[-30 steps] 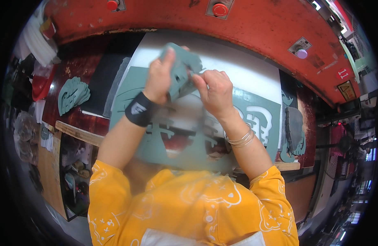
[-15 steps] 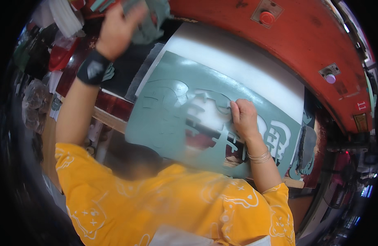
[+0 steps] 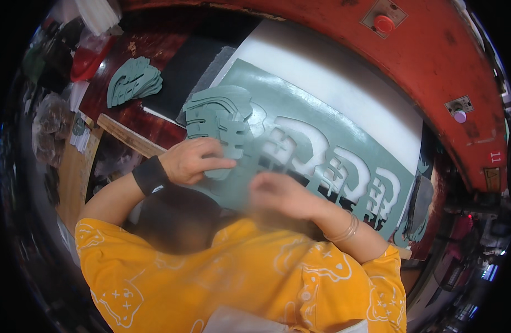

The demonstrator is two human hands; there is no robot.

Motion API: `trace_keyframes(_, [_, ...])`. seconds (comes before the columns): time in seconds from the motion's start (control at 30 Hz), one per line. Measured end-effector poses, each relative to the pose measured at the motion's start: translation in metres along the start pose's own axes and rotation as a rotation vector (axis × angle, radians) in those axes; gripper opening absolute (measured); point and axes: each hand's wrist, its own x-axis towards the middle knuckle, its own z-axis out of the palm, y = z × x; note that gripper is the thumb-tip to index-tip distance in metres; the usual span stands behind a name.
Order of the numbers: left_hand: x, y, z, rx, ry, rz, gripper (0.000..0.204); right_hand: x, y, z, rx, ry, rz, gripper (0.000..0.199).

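My left hand (image 3: 193,160), with a black band at its wrist, grips the near edge of a small stack of grey-green cut-out pieces (image 3: 221,114). These curved, slotted pieces lie over the left part of a large grey-green sheet (image 3: 305,97). Several openings of the same outline run across the sheet, showing white and dark surfaces beneath. Close to the sheet's near edge, right of the stack, is my right hand (image 3: 283,194). Motion smears its fingers, so what they hold, if anything, cannot be made out.
Another pile of grey-green pieces (image 3: 134,80) sits on the dark red table at the far left. Under the sheet lies a white board (image 3: 333,66). A red machine beam (image 3: 427,72) with a red button crosses the far side. Grey-green scraps (image 3: 416,213) stand at the right.
My left hand has come down from the far left, and a stack of pieces now lies on the sheet under it. My right hand has moved left and nearer to me, off the cut openings.
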Motion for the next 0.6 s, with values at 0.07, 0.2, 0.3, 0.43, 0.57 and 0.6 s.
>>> trace_keyframes(0.07, [-0.002,0.001,0.002,0.008,-0.001,-0.019,0.073,0.006,0.008,0.003,0.286,0.039,0.001,0.024])
trace_keyframes(0.2, [-0.009,-0.004,0.008,-0.036,0.062,-0.002,0.072,-0.004,0.02,0.004,0.803,0.141,0.057,0.01])
trace_keyframes(0.3, [-0.012,-0.007,0.012,-0.062,0.086,-0.006,0.07,-0.008,0.023,-0.001,0.989,0.109,0.123,0.016])
trace_keyframes(0.43, [-0.013,-0.007,0.017,-0.087,0.126,0.024,0.066,0.014,0.028,-0.01,0.954,-0.113,0.245,0.027])
trace_keyframes(0.57, [-0.018,-0.004,0.019,-0.049,0.074,-0.002,0.062,0.049,0.056,-0.01,0.834,-0.136,0.389,0.023])
trace_keyframes(0.6, [-0.02,-0.003,0.018,-0.056,0.05,-0.011,0.062,0.055,0.066,-0.011,0.885,-0.181,0.401,0.024])
